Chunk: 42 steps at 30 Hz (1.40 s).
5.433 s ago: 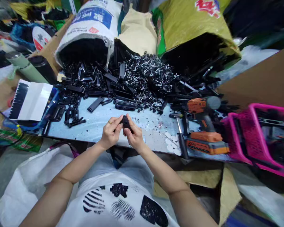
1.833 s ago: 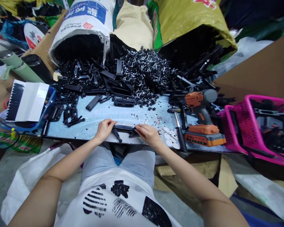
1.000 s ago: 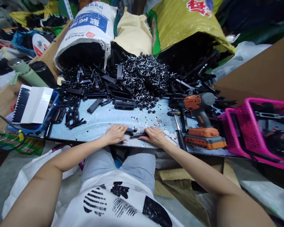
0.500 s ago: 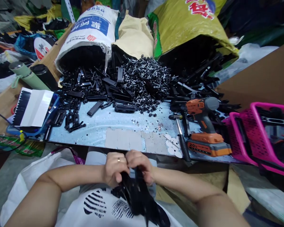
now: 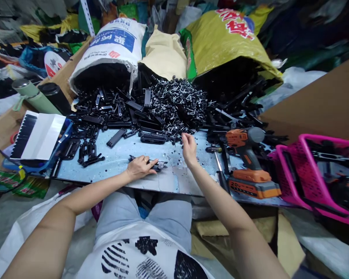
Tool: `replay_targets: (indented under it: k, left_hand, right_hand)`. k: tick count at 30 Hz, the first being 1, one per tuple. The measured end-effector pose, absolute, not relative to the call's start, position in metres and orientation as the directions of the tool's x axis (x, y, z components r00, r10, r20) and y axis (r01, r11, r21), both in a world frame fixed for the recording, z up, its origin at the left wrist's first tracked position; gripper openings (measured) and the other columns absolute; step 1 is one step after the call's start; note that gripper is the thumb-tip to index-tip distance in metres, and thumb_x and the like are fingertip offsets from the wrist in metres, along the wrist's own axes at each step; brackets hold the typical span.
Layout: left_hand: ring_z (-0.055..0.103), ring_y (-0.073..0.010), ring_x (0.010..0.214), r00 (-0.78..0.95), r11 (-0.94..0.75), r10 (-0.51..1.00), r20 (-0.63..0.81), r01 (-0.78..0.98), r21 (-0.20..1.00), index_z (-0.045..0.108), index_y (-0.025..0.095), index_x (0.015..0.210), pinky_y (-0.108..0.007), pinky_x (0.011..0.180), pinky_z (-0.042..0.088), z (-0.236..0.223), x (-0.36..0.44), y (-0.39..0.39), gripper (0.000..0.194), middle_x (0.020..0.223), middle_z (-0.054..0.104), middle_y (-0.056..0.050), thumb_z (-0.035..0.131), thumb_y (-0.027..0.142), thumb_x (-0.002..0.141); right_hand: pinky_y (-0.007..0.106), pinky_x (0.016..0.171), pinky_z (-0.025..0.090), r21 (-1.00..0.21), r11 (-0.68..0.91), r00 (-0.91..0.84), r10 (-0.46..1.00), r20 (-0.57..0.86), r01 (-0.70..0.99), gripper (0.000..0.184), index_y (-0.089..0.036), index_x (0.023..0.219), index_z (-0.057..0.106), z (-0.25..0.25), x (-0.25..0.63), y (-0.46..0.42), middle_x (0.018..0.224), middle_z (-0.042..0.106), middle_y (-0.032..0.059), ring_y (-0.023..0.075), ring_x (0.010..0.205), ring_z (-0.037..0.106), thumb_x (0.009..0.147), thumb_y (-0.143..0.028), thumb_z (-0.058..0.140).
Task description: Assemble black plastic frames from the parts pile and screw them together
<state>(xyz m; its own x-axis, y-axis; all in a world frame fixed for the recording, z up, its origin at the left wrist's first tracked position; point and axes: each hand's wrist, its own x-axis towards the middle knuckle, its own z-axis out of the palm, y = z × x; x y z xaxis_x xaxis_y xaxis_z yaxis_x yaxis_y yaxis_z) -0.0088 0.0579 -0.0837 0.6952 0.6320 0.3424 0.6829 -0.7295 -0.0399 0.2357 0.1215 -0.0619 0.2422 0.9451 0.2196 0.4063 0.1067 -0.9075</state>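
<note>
The black plastic assembly (image 5: 161, 166) lies near the front edge of the blue-topped workbench (image 5: 119, 155), partly covered by the left hand (image 5: 140, 168), whose fingers are clamped over it; its two ends poke out on either side. The right hand (image 5: 189, 150) is apart from it, farther in over the bench, fingertips drawn together at the near edge of the heap of metal-stemmed black pieces (image 5: 180, 101); from here I can't tell whether anything is pinched there. Left of that heap spreads a jumble of black plastic parts (image 5: 104, 104). Behind them slump a white printed sack (image 5: 113, 44), a cream bag (image 5: 165, 52) and a yellow sack (image 5: 221, 48). Over to the right are a hammer (image 5: 218, 164), an orange cordless drill (image 5: 237, 138) and pink baskets (image 5: 310, 170) of black parts.
</note>
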Motion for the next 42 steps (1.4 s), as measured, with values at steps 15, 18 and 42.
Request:
replay_targets:
  k: [15,18,42]
  left_hand:
    - [0.040,-0.0318,0.112,-0.371,0.339,0.917,0.145,0.918,0.207,0.049,-0.002,0.112,-0.049,0.089,0.036,-0.025,-0.128,0.167,0.029,0.119,0.050,-0.025,0.035,0.009,0.090]
    - [0.039,-0.0336,0.110,-0.438,0.414,0.894,0.093,0.887,0.204,0.047,-0.010,0.102,-0.056,0.087,0.036,-0.032,-0.167,0.170,0.024,0.116,0.048,-0.031,0.035,0.005,0.089]
    - [0.063,-0.0237,0.087,0.395,-0.357,0.917,-0.057,0.875,0.326,0.048,0.015,0.103,-0.033,0.075,0.049,-0.011,-0.014,0.021,0.024,0.090,0.063,-0.009,0.053,0.010,0.080]
  right_hand:
    - [0.037,0.074,0.049,-0.803,0.154,-0.079,0.988,0.133,0.575,0.049,-0.012,0.100,0.065,-0.025,0.204,0.179,0.082,0.067,0.0093,0.0198,0.075,0.061,0.075,-0.054,0.061]
    - [0.035,0.070,0.052,-0.861,0.206,-0.219,0.969,0.113,0.465,0.049,-0.015,0.103,0.064,-0.022,0.223,0.118,0.091,0.068,0.0096,0.0186,0.076,0.063,0.074,-0.054,0.063]
    - [0.034,0.072,0.053,-0.945,0.027,-0.220,0.974,-0.048,0.326,0.049,-0.023,0.128,0.048,-0.072,0.189,0.026,0.103,0.059,0.0061,0.0154,0.077,0.061,0.087,-0.049,0.046]
